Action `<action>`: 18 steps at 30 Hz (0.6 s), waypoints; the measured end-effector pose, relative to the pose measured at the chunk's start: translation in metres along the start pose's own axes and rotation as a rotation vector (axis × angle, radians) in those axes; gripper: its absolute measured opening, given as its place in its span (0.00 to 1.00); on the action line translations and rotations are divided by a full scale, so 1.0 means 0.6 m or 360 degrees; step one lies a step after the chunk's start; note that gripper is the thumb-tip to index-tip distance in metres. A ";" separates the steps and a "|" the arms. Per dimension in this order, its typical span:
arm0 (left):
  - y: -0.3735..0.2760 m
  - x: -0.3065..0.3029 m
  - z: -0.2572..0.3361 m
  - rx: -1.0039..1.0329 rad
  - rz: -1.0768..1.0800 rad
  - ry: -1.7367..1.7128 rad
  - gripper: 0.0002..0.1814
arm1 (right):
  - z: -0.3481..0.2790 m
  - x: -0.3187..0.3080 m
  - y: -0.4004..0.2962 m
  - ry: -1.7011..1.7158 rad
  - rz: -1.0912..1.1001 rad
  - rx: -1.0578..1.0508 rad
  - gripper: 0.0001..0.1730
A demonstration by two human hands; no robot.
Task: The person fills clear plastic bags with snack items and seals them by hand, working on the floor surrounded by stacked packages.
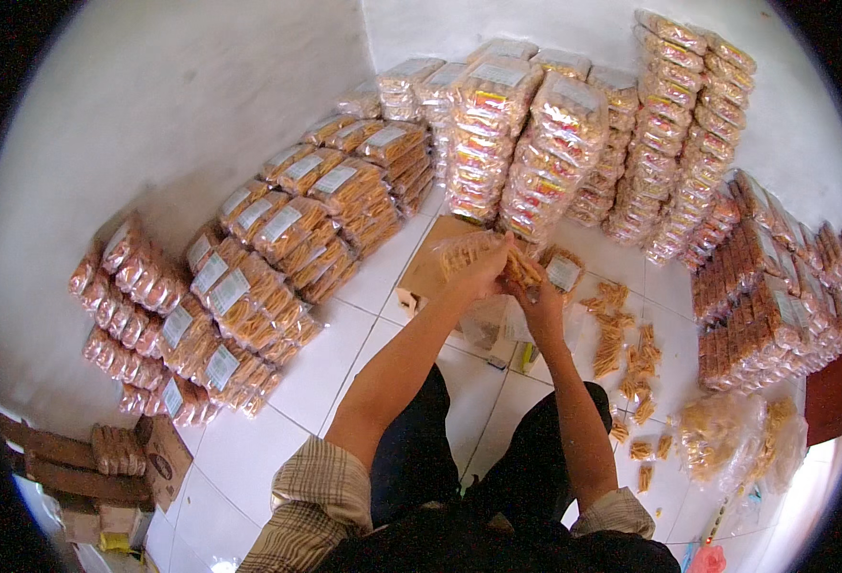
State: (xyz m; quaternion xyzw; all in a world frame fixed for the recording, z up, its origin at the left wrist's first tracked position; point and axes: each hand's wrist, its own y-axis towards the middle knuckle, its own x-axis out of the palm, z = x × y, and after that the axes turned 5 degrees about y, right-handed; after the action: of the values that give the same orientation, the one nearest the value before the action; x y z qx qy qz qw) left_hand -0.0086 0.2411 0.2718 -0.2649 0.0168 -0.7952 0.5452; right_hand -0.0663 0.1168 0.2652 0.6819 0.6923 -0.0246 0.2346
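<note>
My left hand (489, 266) is closed around a clear plastic bag (460, 256) partly filled with stick snacks, over a cardboard box (421, 268). Between both hands sits a small bundle of brown stick snacks (522, 271), gripped by my right hand (541, 304). The fingers hide part of the bundle and the mouth of the bag. Just beyond my right hand lies a snack pack with a white label (564, 272). Several loose bundles of snack sticks (610, 340) lie on the tiles to the right. Below the hands is a yellow-green tool (528, 357), too small to identify.
Stacks of packed stick snacks (277, 222) line the left wall. Tall stacks of bagged snacks (492, 136) stand ahead, with darker packs (757, 308) to the right. Large clear bags of snacks (722, 437) rest at lower right. Cardboard boxes (163, 458) stand at lower left.
</note>
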 end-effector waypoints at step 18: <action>0.076 -0.143 -0.228 0.0631 0.1189 0.0469 0.30 | 0.167 0.023 -0.179 -0.0242 0.0174 0.0672 0.16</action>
State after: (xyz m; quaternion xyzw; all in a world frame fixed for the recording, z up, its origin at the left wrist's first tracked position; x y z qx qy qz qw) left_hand -0.0071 0.2619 0.1052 -0.0148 0.0360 -0.5609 0.8270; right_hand -0.1392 0.0871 0.1406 0.7486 0.6141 -0.2075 0.1392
